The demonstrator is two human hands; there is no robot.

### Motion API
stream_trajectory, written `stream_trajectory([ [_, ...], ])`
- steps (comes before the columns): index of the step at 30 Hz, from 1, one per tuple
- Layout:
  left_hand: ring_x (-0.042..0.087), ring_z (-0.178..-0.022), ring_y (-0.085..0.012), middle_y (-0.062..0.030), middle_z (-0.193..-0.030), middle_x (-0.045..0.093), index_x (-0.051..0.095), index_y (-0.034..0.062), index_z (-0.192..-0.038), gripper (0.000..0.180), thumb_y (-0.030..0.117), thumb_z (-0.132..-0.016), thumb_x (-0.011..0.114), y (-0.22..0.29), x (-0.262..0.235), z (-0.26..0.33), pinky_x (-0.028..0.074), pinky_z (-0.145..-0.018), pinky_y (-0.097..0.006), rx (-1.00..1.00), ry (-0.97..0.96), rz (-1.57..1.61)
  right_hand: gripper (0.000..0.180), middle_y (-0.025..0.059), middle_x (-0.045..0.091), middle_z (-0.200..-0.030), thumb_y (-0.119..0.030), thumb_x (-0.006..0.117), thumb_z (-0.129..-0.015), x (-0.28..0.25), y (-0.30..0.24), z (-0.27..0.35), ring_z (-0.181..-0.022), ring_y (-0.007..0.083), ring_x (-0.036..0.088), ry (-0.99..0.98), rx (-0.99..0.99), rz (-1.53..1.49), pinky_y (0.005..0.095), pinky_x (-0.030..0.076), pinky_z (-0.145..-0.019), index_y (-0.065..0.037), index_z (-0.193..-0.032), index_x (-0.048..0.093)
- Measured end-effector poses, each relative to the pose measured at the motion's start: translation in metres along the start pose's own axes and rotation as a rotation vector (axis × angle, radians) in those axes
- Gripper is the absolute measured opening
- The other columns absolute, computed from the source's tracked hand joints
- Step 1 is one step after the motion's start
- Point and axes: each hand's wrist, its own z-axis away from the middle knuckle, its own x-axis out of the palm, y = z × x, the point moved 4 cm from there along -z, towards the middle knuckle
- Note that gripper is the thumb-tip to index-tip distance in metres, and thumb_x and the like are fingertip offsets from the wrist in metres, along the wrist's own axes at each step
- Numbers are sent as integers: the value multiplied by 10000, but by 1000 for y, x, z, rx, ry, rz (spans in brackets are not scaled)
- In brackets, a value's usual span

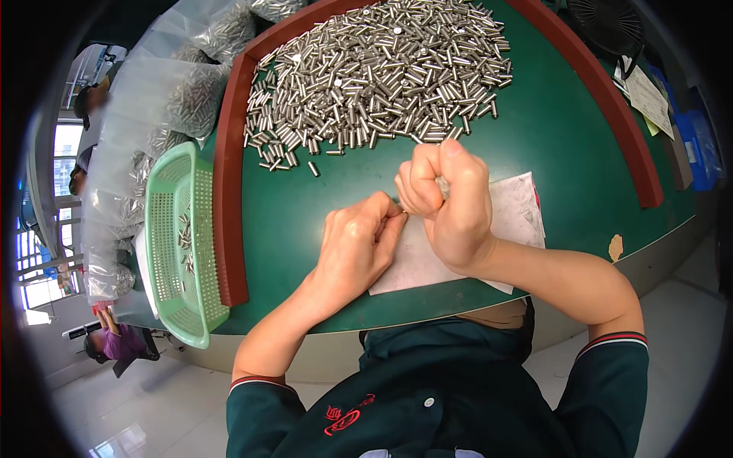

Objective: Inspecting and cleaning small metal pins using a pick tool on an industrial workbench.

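Note:
My left hand [355, 248] is closed in a pinch over the white sheet of paper [412, 259], thumb and forefinger pressed together. Whatever lies between those fingertips is too small to make out. Just to its right, my right hand [454, 206] is curled into a fist, raised above the same sheet. Its contents, if any, are hidden by the fingers. Beyond both hands spreads a big heap of short silvery metal pins [382, 72] on the green tabletop [294, 221]. A few pins lie loose along the heap's near edge.
Red-brown wooden rails [230, 191] border the work area left and right. A light green perforated basket [200, 324] with several pins stands outside the left rail, beside clear bags [195, 99] of pins. A black fan [607, 27] stands far right. People sit at far left.

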Motion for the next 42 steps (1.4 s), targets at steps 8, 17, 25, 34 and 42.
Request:
stream_trajectory([
  [8,515,-509,-335,-168,-617,546,479,-8,-710,102,-7,-722,581,3,0,1,393,-436,-373,73,27,8,434,-25,229,-453,-330,251,-889,0,-3,-2,-433,80,186,11,-14,34,248,183,-425,-100,-522,260],
  [17,345,-553,-31,-22,-770,520,500,29,-898,102,110,-847,534,-27,-10,3,269,-473,-181,-346,-132,973,448,-21,229,-402,-359,244,-883,-8,-2,-8,-370,84,166,30,120,-93,239,166,-364,-119,-504,246],
  [25,280,-490,-36,-52,-765,517,517,4,-963,151,122,-879,475,-33,-6,1,240,-452,-184,-412,-218,1254,442,-20,220,-401,-356,257,-878,-9,-2,-10,-369,82,163,55,138,-118,241,163,-363,-120,-506,236],
  [34,287,-484,-36,-58,-715,498,493,-10,-1014,216,163,-897,438,-33,-8,-2,240,-440,-173,-493,-216,1369,415,-17,249,-431,-298,249,-886,-11,-2,-10,-381,68,199,17,128,-146,223,180,-362,-98,-523,250],
  [42,316,-488,-41,-76,-700,510,475,-28,-1036,243,164,-891,438,-30,-9,-2,260,-436,-167,-536,-174,1337,443,-15,214,-404,-363,247,-885,-8,-3,-11,-378,90,161,19,152,-97,248,174,-374,-116,-517,242],
])
